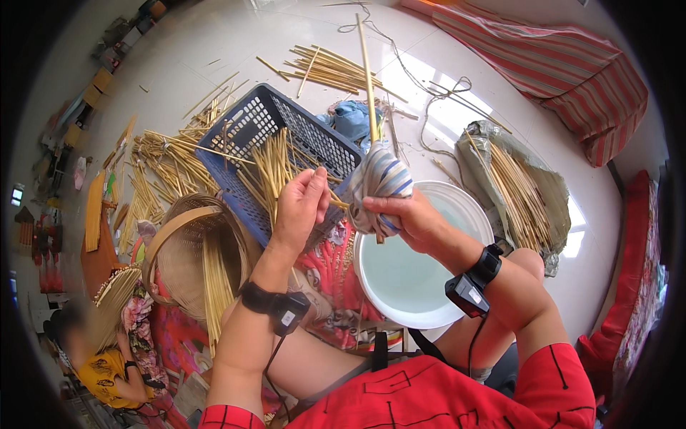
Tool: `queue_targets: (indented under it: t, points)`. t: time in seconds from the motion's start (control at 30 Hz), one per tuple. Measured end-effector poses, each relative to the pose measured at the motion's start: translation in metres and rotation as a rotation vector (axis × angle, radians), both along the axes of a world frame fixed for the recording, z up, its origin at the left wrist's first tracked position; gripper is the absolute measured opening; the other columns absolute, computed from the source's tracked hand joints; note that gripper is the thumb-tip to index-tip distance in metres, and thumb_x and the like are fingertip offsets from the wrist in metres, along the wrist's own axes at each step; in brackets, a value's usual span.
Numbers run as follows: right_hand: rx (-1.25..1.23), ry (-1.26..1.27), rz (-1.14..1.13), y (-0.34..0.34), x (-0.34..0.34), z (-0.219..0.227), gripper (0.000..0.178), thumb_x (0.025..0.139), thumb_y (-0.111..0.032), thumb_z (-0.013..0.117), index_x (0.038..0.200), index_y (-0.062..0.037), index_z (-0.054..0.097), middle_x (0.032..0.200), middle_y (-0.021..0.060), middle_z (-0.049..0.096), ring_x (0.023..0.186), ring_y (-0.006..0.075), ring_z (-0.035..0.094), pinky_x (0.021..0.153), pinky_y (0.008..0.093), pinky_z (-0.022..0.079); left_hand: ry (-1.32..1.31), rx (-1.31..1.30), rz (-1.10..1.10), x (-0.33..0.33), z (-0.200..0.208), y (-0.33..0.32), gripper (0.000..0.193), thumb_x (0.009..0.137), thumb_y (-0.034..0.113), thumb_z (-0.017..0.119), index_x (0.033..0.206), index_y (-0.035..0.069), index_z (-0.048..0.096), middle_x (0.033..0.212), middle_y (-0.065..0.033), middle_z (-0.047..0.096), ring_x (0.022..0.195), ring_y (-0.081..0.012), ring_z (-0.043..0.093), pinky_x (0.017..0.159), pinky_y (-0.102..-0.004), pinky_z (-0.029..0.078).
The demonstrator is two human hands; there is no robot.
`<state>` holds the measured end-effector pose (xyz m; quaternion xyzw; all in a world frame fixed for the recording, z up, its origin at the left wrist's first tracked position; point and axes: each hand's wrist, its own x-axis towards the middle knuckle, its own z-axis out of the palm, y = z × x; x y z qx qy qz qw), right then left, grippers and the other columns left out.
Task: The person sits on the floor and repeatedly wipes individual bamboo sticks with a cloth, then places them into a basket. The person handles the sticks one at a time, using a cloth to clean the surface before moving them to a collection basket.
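My right hand [411, 218] is closed round a striped cloth [382, 182], which is wrapped about a long, pale yellow stick [368, 79]. The stick rises away from me, and a short end shows below the cloth. Left of the cloth, my left hand [304, 204] has its fingers curled together in the air. A yellow stick end shows beside these fingers; whether they grip it I cannot tell. Beneath my right hand stands a white bucket [364, 275] of water. A dark blue plastic crate [246, 118] holding loose sticks [268, 168] lies beyond my left hand.
A wicker basket [168, 261] with sticks stands left. More sticks [339, 70] lie on the tiled floor, and a sack [561, 193] of sticks lies right. Blue cloth [350, 120] sits behind the crate. Another person in a yellow top [107, 375] sits at lower left.
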<state>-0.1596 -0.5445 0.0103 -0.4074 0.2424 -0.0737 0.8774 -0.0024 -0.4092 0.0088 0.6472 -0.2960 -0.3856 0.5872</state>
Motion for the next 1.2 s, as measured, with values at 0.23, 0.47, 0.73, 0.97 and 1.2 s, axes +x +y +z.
queue_targets:
  t: [0.23, 0.47, 0.73, 0.97, 1.2]
  points:
    - [0.006, 0.012, 0.297, 0.028, -0.007, -0.005, 0.043, 0.075, -0.008, 0.077, 0.113, -0.0047, 0.058, 0.099, 0.0022, 0.063, 0.090, 0.0136, 0.059, 0.079, 0.0290, 0.049, 0.465, -0.317, 0.001, -0.014, -0.001, -0.009, 0.037, 0.099, 0.026, 0.038, 0.122, 0.001, 0.052, 0.100, -0.0101, 0.063, 0.092, -0.0162, 0.058, 0.087, -0.0302, 0.045]
    - [0.070, -0.027, 0.408, 0.025, -0.011, 0.000, 0.049, 0.075, -0.008, 0.077, 0.119, -0.0061, 0.054, 0.099, 0.0013, 0.061, 0.089, 0.0125, 0.058, 0.078, 0.0282, 0.048, 0.576, -0.424, -0.047, -0.016, 0.014, -0.008, 0.028, 0.097, 0.019, 0.044, 0.116, 0.000, 0.052, 0.095, -0.0117, 0.063, 0.088, -0.0170, 0.060, 0.082, -0.0286, 0.048]
    - [0.031, 0.024, 0.413, 0.028, -0.009, 0.006, 0.052, 0.076, -0.009, 0.077, 0.122, -0.0063, 0.053, 0.105, 0.0017, 0.061, 0.095, 0.0126, 0.057, 0.083, 0.0280, 0.047, 0.387, -0.220, 0.213, -0.008, -0.003, -0.007, 0.017, 0.088, 0.018, 0.063, 0.096, 0.003, 0.064, 0.081, -0.0063, 0.067, 0.070, -0.0114, 0.061, 0.070, -0.0232, 0.048]
    - [-0.096, 0.037, 0.406, 0.027, -0.007, 0.005, 0.047, 0.075, -0.010, 0.076, 0.118, -0.0059, 0.057, 0.104, 0.0017, 0.062, 0.094, 0.0121, 0.058, 0.085, 0.0285, 0.047, 0.379, -0.256, 0.344, -0.003, -0.013, -0.008, 0.016, 0.091, 0.017, 0.060, 0.095, 0.002, 0.062, 0.077, -0.0056, 0.066, 0.067, -0.0111, 0.061, 0.066, -0.0218, 0.048]
    - [-0.312, -0.028, 0.755, -0.006, -0.012, 0.010, 0.033, 0.073, -0.009, 0.075, 0.104, -0.0057, 0.064, 0.093, 0.0015, 0.064, 0.087, 0.0111, 0.058, 0.081, 0.0270, 0.047, 0.469, -0.435, 0.589, 0.021, -0.019, -0.006, 0.022, 0.098, 0.022, 0.048, 0.103, 0.003, 0.058, 0.074, -0.0012, 0.059, 0.065, -0.0100, 0.057, 0.061, -0.0201, 0.047]
